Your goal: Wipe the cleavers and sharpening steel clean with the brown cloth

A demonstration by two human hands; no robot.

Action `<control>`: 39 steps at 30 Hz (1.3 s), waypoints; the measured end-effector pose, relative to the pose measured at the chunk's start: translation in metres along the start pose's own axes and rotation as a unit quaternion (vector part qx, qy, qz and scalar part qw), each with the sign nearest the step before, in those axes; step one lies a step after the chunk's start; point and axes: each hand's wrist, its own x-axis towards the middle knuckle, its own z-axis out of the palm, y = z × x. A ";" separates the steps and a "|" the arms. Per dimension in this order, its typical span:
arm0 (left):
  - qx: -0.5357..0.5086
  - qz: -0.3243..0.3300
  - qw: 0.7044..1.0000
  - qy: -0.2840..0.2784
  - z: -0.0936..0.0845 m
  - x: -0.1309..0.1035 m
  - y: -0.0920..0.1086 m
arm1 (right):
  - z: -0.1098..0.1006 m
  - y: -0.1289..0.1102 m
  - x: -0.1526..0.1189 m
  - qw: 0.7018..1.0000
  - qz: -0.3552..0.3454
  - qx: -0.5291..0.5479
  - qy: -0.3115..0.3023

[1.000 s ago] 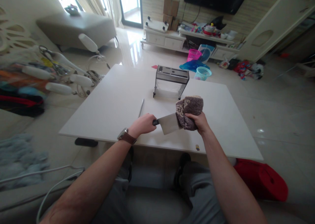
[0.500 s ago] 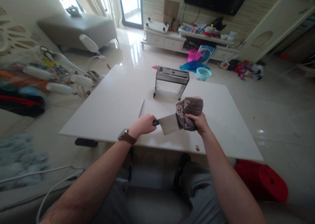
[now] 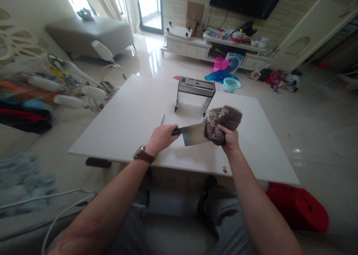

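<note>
My left hand (image 3: 163, 137) is closed around the black handle of a cleaver (image 3: 194, 134), whose broad blade points to the right above the table. In my right hand (image 3: 229, 137) is a folded brown and beige towel (image 3: 225, 120), gripped with the thumb on the near side. The towel meets the far end of the blade and covers its tip. Behind the blade stands a knife block (image 3: 195, 87) with a dark slotted top and clear sides. A thin metal rod (image 3: 162, 118) lies on the table beyond my left hand, partly hidden by it.
The white table (image 3: 112, 131) spreads under my hands, with a small sticker (image 3: 225, 169) near its front edge. A red cylindrical object (image 3: 299, 208) sits low at right. Past the table are a turquoise basket (image 3: 231, 84), a pink basket (image 3: 220, 64) and a white cabinet (image 3: 179, 46).
My right hand has moved the towel slightly right and up, and the towel has tilted. The cleaver has risen a little and its blade lies more level. My left hand still holds the handle.
</note>
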 end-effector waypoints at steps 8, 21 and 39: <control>-0.125 -0.019 0.990 0.069 -0.001 0.004 0.004 | -0.011 -0.026 -0.002 0.986 0.019 0.130 -0.099; -0.696 -0.026 0.710 -0.109 0.013 0.001 0.039 | 0.003 -0.027 -0.020 0.973 0.067 0.147 -0.165; -0.722 -0.042 0.605 -0.332 0.035 -0.004 0.055 | 0.036 -0.004 -0.048 0.941 0.185 0.212 -0.187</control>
